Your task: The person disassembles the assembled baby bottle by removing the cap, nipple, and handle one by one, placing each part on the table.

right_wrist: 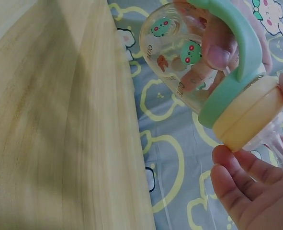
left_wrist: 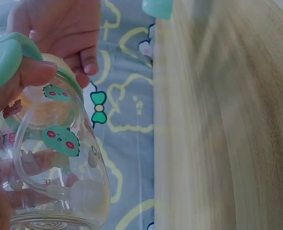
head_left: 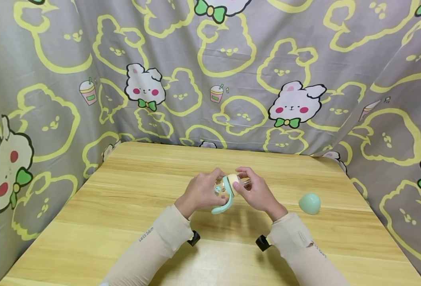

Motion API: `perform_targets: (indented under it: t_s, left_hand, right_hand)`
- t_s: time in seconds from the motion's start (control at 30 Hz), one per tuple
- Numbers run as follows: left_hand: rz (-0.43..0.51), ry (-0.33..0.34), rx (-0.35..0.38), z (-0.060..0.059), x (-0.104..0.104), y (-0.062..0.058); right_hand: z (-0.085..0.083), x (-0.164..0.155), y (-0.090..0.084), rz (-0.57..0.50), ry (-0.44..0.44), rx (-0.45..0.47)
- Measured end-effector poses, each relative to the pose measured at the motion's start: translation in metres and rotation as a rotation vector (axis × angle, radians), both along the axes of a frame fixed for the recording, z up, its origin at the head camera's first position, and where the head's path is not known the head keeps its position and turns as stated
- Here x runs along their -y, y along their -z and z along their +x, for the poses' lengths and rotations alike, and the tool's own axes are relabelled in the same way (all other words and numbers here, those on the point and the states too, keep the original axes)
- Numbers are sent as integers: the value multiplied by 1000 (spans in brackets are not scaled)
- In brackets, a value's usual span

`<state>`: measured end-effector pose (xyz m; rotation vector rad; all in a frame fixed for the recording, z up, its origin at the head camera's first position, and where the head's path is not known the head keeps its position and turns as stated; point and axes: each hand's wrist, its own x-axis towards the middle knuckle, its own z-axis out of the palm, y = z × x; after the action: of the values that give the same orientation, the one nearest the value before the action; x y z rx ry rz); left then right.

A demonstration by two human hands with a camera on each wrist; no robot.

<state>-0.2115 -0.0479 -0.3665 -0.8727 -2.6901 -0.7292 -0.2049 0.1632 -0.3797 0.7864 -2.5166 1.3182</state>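
Observation:
A clear baby bottle (head_left: pixel 220 186) with cartoon prints, mint-green handles and a cream collar is held sideways above the middle of the wooden table (head_left: pixel 124 206). My left hand (head_left: pixel 200 193) grips the bottle's clear body (left_wrist: pixel 55 158), with the thumb near a green handle (left_wrist: pixel 2 60). My right hand (head_left: pixel 253 190) pinches the cream collar (right_wrist: pixel 249 117) at the teat end; the clear teat (right_wrist: pixel 277 146) lies between its fingers. The bottle (right_wrist: pixel 189 57) looks empty. A mint-green dome cap (head_left: pixel 309 203) lies on the table to the right, apart from both hands.
A grey curtain (head_left: pixel 210 71) printed with yellow outlines and white rabbits closes in the table on the back, left and right. Black wrist camera mounts (head_left: pixel 193 238) show under both sleeves. The cap's edge (left_wrist: pixel 156 7) shows in the left wrist view.

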Motion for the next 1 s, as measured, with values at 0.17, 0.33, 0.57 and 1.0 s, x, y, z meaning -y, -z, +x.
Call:
perform_targets:
  t_s: [0.17,0.33,0.57,1.0]
  left_hand:
    - [3,3,1,0,0,1]
    - [5,0,-1,1,0,1]
    - [-5,-2,-7,1,0,2]
    - [-14,6,-23,0,1,1]
  right_hand:
    - [0,-1,1,-7,-24,-27]
    - [1,0,0,3,-2,-6]
    - [3,0,0,-1,-4,45]
    - [2,-1,-1,9,-13,23]
